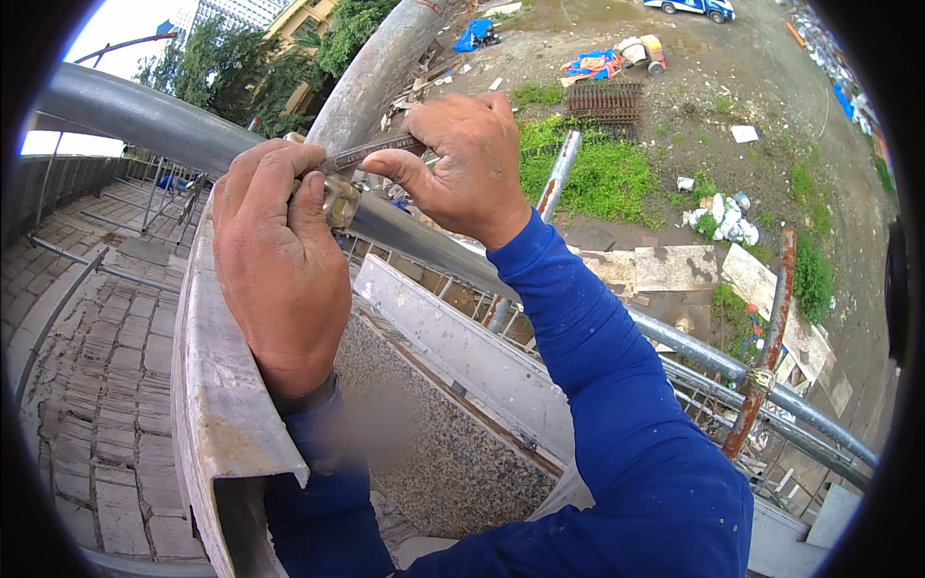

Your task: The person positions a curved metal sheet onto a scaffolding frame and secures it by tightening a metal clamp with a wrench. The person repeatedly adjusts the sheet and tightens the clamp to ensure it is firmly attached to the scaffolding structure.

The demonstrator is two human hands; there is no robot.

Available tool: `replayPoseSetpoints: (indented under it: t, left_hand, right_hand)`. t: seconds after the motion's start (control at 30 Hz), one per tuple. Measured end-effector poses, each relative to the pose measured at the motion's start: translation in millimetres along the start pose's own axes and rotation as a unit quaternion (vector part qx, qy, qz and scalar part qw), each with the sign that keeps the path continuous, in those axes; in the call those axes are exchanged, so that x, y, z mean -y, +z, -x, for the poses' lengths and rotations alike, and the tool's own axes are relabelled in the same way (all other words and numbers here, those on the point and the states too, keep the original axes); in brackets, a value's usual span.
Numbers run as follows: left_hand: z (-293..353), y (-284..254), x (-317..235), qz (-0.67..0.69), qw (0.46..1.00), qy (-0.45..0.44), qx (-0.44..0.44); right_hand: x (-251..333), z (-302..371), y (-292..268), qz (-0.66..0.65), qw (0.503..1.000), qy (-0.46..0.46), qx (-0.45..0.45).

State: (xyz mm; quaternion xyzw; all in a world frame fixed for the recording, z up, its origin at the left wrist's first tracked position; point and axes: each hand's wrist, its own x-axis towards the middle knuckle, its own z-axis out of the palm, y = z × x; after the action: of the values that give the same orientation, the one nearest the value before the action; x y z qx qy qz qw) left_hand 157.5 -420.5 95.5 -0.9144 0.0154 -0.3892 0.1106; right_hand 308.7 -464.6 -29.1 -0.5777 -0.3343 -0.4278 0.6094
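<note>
My right hand [467, 159] is closed round a metal wrench [361, 152], its thumb pressed along the shaft. The wrench's far end reaches to a scaffold clamp [340, 200] on a long grey steel pipe [145, 106]. My left hand [284, 255] curls over the pipe at this joint, with fingers and thumb gripping the clamp beside the wrench's end. A thicker, weathered pipe [381, 72] slants up from behind the joint. The left fingers partly hide the clamp and the wrench's head.
A pale metal channel [231, 385] runs beneath my left forearm. Below lie a speckled slab [438, 453] and a tiled surface [111, 385]. Rusty upright pipes [771, 337] cross the rail at right. Far down on the ground stand a cement mixer [641, 53] and a truck [689, 8].
</note>
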Motion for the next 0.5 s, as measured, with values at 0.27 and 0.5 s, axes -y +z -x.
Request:
replayPoseSetpoints:
  t: [0.27,0.5]
  left_hand:
    - [0,-2,1,-0.002,1.000,-0.004,0.000]
    - [5,-10,5,-0.010,0.999,-0.032,-0.005]
  right_hand:
    - [19,9,-10,0.006,0.999,0.054,0.000]
    - [59,29,-11,0.032,0.986,0.159,0.032]
